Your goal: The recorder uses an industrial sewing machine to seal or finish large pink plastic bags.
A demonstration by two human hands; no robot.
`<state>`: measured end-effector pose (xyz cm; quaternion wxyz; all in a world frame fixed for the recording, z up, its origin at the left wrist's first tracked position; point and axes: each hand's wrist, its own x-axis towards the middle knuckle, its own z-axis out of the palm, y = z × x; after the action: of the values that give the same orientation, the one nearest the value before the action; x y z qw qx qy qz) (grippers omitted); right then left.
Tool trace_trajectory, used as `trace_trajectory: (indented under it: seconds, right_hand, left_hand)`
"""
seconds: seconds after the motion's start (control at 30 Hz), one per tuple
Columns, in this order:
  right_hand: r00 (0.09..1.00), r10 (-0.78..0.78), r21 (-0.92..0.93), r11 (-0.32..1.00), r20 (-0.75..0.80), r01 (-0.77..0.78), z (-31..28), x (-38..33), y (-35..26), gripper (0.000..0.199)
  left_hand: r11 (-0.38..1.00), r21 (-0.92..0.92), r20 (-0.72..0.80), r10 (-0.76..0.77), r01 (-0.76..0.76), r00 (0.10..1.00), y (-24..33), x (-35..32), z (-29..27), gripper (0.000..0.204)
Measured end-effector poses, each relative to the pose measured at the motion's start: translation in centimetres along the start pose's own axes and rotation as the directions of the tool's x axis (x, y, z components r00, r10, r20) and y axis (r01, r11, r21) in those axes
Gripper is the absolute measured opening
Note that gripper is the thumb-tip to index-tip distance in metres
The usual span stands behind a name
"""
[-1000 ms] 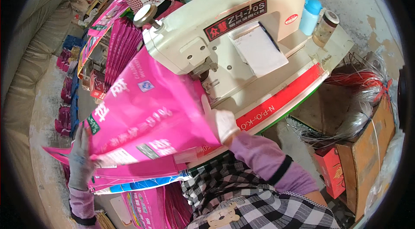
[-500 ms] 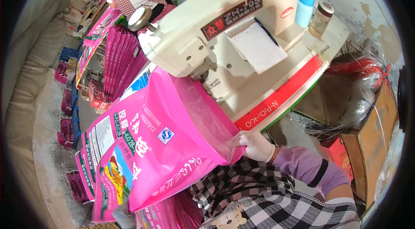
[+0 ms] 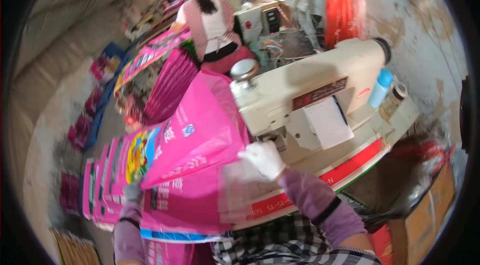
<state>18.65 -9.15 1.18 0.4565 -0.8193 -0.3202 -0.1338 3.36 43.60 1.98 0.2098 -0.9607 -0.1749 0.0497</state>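
Note:
A large pink printed plastic bag point(image 3: 212, 132) stretches in front of me, tilted, beside the cream sewing machine point(image 3: 287, 85). My right hand point(image 3: 265, 159), in a white glove, is closed on the bag's right edge, just below the machine's needle area. At the bag's lower left edge my left hand point(image 3: 132, 192), in a greyish glove, pinches the printed film; its fingertips are partly hidden and blurred. More pink bags point(image 3: 192, 200) lie stacked flat beneath the one I hold. A clear film liner shows beside the right edge of the stack.
A white paper pad point(image 3: 327, 122) rests against the machine. Behind it stand a blue bottle point(image 3: 380, 89) and a brown-lidded jar point(image 3: 393, 102). Folded pink bags point(image 3: 170, 85) are piled at the far left, near another person point(image 3: 215, 25). A cardboard box point(image 3: 427, 210) is at right.
My view has shifted, showing more of the room. My right hand has moved up toward the machine with the bag's edge, uncovering the stack below. My left hand now shows more fully.

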Motion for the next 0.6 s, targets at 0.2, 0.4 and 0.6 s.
trace_trajectory:
  seconds: [0.2,0.4,0.6]
  right_hand:
    - [0.804,-0.234,0.026,0.964,0.547,0.264,2.2,-8.2,-14.0,0.023]
    - [0.998,-0.052,0.076,0.996,0.017,0.051,4.4,10.8,-9.6,0.062]
    - [0.937,0.299,0.406,0.845,0.181,-0.348,12.0,1.6,-3.3,0.048]
  left_hand:
    - [0.803,-0.001,-0.32,-0.565,0.596,0.76,-12.6,-12.1,6.5,0.035]
    - [-0.323,-0.945,0.277,-0.699,0.054,0.659,7.4,-20.4,-3.3,0.073]
    - [-0.591,-0.736,0.65,-0.481,0.33,0.589,6.5,-23.7,-2.6,0.051]
